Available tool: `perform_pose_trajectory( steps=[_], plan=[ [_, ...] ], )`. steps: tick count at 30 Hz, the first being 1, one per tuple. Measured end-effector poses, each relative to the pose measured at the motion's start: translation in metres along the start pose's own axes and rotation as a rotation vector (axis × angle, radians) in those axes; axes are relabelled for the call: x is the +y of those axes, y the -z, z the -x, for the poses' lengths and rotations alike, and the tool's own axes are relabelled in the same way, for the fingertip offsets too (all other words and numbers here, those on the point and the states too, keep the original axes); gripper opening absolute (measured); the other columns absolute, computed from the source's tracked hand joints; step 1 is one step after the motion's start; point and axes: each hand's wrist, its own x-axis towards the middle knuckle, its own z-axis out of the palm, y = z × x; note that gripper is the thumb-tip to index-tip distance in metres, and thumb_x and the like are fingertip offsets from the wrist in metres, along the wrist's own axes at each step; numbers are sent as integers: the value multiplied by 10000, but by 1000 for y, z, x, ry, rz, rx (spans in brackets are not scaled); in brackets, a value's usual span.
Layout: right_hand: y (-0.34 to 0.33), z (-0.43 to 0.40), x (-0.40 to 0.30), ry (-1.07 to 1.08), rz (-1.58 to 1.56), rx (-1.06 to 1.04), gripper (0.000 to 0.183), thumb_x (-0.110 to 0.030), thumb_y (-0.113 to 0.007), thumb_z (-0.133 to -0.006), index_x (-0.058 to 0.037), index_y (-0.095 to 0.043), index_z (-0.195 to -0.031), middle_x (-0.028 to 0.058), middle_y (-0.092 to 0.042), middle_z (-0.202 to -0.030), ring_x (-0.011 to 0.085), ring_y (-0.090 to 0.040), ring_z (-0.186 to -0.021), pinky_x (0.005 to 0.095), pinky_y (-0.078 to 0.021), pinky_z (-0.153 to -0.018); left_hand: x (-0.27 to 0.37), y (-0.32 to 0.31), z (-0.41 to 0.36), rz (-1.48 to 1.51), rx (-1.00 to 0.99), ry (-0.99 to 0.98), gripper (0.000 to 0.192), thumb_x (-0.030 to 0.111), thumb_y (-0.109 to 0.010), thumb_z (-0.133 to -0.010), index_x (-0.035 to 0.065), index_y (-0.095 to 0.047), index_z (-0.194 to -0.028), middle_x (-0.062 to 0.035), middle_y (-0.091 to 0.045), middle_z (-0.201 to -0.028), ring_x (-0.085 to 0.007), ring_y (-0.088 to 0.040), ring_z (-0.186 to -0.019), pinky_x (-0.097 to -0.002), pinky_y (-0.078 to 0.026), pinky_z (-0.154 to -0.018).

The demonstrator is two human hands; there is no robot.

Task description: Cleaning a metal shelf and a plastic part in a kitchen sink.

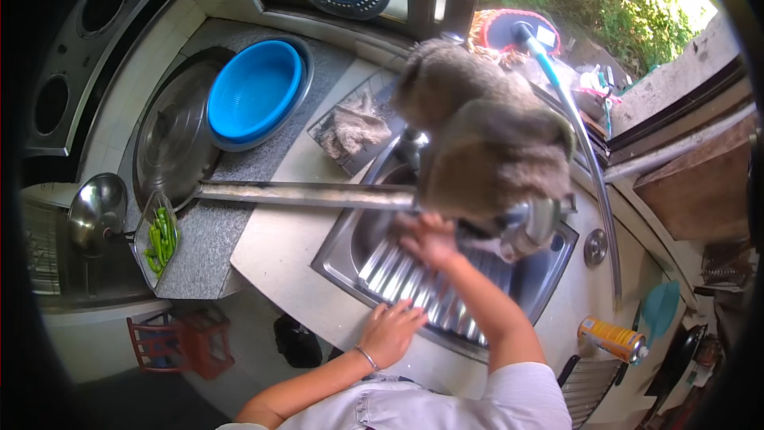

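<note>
A stainless steel sink is set in the pale counter before me, and a ridged metal panel lies over or in it. My left hand rests at the near edge of this panel, its fingertips on the metal and a bangle at the wrist. Over the panel's far part, my right hand is blurred; whether it holds anything is unclear. A long metal channel runs across the sink just beyond it. Brown fuzzy cloth-like things stand close to the camera and hide the tap area.
Left are a blue plastic basket, a large metal lid, green chillies in a clear container and a ladle. A crumpled cloth lies behind the sink. At right are a pole and a yellow spray can.
</note>
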Motion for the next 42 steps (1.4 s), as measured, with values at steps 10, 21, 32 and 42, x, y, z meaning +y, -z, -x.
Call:
perform_pose_trajectory(
  steps=[10,21,32,42],
  plan=[
    [98,55,-13,-403,-783,-231,315,-307,-631,-768,-93,-630,-998,171,-598,-1013,304,-543,-989,365,-417,-853,-27,-21,-2,239,192,-23,280,52,-524,-754,76,-598,-1023,-85,-580,-1097,-250,-489,-1095,-371,-378,-871],
    [48,107,11,-554,-179,49,306,-317,-635,-726,-148,-629,-980,138,-530,-1013,312,-492,-996,420,-453,-786,-13,-5,-7,-28,219,4,210,33,-560,-658,94,-570,-859,-50,-566,-899,-238,-514,-885,-365,-395,-756],
    [121,114,16,-353,58,127,449,-308,-684,-684,-114,-579,-1075,201,-434,-1217,370,-397,-1131,475,-384,-885,-29,-8,-28,-355,304,-287,69,69,-537,-656,117,-489,-643,-23,-491,-664,-201,-493,-699,-338,-372,-614],
    [151,159,-68,-13,232,84,111,-76,-564,-691,-114,-535,-791,85,-597,-649,279,-607,-609,378,-460,-523,39,68,-35,-237,371,-406,218,101,-632,-571,99,-532,-764,-34,-512,-740,-221,-517,-733,-355,-428,-647]
  ],
)
